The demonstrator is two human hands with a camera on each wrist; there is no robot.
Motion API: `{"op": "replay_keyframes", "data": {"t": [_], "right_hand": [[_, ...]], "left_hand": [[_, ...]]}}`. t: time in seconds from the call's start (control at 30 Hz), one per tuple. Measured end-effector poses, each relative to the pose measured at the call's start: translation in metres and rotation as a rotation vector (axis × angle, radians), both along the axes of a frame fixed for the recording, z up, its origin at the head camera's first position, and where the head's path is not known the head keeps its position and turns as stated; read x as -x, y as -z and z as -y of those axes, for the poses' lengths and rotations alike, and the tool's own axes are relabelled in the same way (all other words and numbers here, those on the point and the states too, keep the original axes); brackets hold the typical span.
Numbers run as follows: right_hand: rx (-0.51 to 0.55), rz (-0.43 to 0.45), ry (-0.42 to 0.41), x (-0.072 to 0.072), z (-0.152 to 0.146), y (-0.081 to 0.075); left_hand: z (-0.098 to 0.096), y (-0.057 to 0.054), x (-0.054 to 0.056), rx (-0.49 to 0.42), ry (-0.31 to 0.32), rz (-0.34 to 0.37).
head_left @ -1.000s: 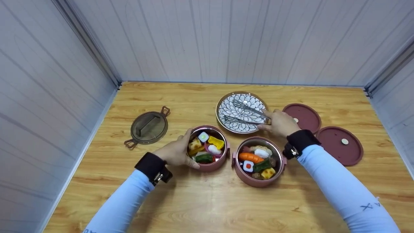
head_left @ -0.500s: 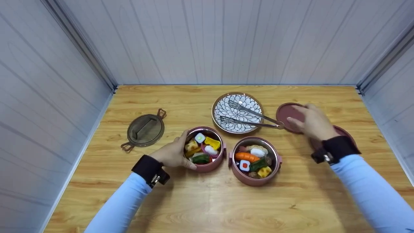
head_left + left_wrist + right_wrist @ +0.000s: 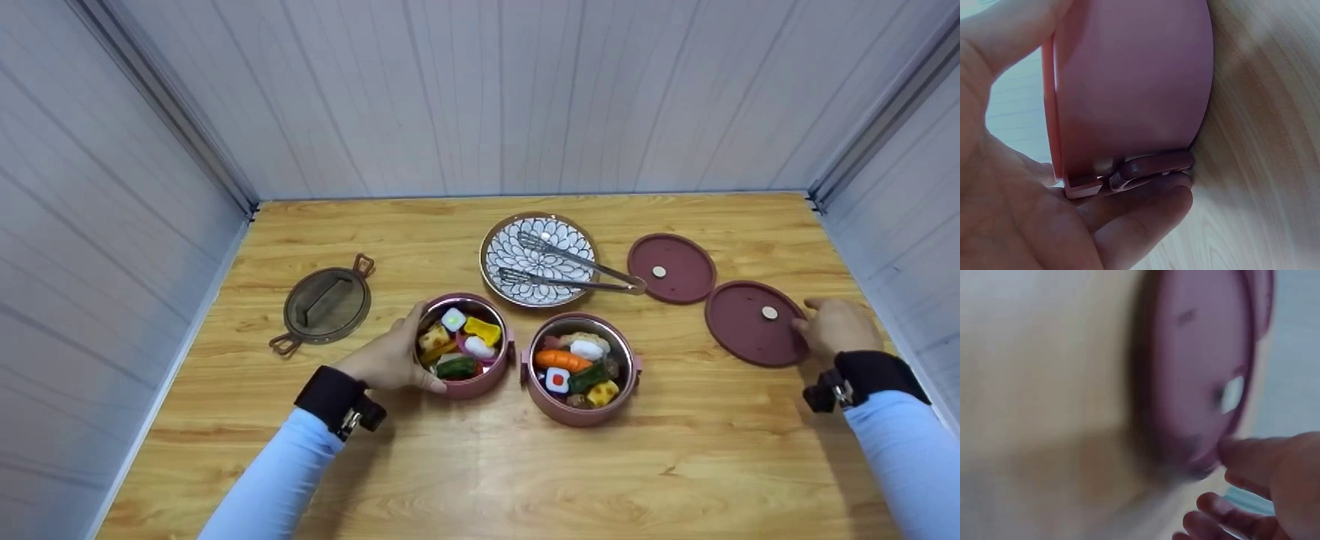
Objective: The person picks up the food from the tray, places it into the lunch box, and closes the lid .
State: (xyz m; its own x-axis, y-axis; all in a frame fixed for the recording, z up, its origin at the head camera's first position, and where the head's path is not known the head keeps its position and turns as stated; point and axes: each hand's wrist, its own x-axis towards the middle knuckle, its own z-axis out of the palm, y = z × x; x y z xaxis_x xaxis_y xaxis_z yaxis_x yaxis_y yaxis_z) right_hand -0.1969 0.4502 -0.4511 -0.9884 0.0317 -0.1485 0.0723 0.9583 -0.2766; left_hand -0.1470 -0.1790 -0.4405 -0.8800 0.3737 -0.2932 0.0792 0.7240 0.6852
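A pink lunch container [image 3: 472, 384] stands left of centre, holding toy food pieces. My left hand [image 3: 390, 356] grips it by its left side, thumb at the front and fingers around its clasp side; the clasp [image 3: 1151, 166] shows in the left wrist view. Beside it a second pink container [image 3: 581, 412] holds more toy food, including an orange piece. Far to the right, my right hand [image 3: 844, 330] is at the edge of a dark red round lid [image 3: 739, 334]. Its thumb appears to touch the rim, while the other fingers are apart from it in the blurred right wrist view.
Another dark red lid [image 3: 679, 259] lies behind the first. Metal tongs [image 3: 585, 283] rest across a patterned plate [image 3: 517, 259] at the back. A brown lid with two loop handles [image 3: 330, 319] lies at the left. Panel walls [image 3: 450, 97] border the wooden table.
My right hand has let go of the tongs, leaving them on the plate, and moved right past the lids to the far lid's edge. My left hand keeps holding the left container.
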Motion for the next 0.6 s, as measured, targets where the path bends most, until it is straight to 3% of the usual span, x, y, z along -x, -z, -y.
{"op": "replay_keyframes", "data": {"t": [0.2, 0.43, 0.6], "right_hand": [[0.060, 0.002, 0.070, -0.009, -0.007, 0.014], [0.153, 0.044, 0.173, -0.017, 0.003, 0.008], [0.217, -0.094, 0.289, -0.042, 0.022, -0.007]], "left_hand": [[0.001, 0.001, -0.002, -0.008, -0.010, -0.002], [0.004, 0.005, -0.006, -0.041, -0.026, -0.006], [0.002, 0.007, -0.013, -0.078, -0.072, -0.008]]}}
